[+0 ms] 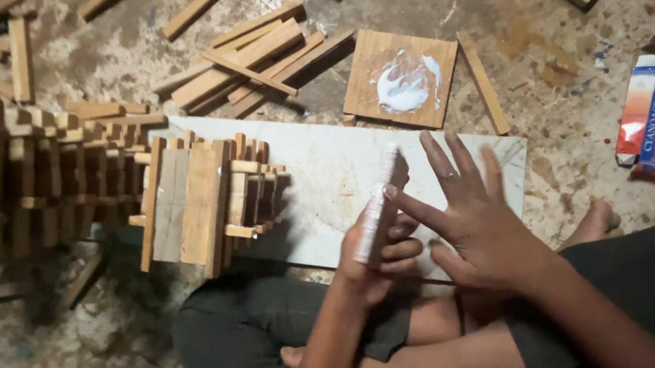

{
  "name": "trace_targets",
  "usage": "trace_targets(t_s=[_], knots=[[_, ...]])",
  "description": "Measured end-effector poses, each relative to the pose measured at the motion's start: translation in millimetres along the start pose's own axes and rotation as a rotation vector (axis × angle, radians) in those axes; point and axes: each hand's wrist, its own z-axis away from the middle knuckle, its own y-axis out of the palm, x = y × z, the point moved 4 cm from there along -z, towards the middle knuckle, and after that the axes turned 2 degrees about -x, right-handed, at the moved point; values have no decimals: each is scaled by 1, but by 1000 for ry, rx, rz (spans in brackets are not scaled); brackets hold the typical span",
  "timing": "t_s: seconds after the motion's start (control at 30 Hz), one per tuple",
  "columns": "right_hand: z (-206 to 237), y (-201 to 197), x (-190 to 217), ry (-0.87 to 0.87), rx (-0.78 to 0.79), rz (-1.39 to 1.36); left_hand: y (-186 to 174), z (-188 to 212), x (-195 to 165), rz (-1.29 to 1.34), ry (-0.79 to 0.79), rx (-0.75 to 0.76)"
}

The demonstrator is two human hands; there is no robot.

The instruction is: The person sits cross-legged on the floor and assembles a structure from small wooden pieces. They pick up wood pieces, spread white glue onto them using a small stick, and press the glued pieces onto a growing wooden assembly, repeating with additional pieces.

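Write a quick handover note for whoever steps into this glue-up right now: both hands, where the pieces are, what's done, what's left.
Left hand: grips a short wooden stick coated in white glue, held upright.
Right hand: open, fingers spread, index fingertip on the stick's glued face.
Square wooden board with a white glue puddle lies beyond the white rectangular panel.
Stacked wooden lattice assembly sits at the panel's left end; loose wooden strips lie behind.
Done: stick coated.
Left: it is not yet attached.

Bare forearms and bare feet, dark, possibly charcoal trousers, no sleeves, rings or watch visible.
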Motion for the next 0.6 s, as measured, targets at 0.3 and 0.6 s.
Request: trace_targets(t_s=[0.3,0.6], knots=[[1,-18,-41,236,-89,246,4,-3,-16,29,-106,302],[4,-21,-29,135,-239,-9,10,-1,-2,-74,-149,148]])
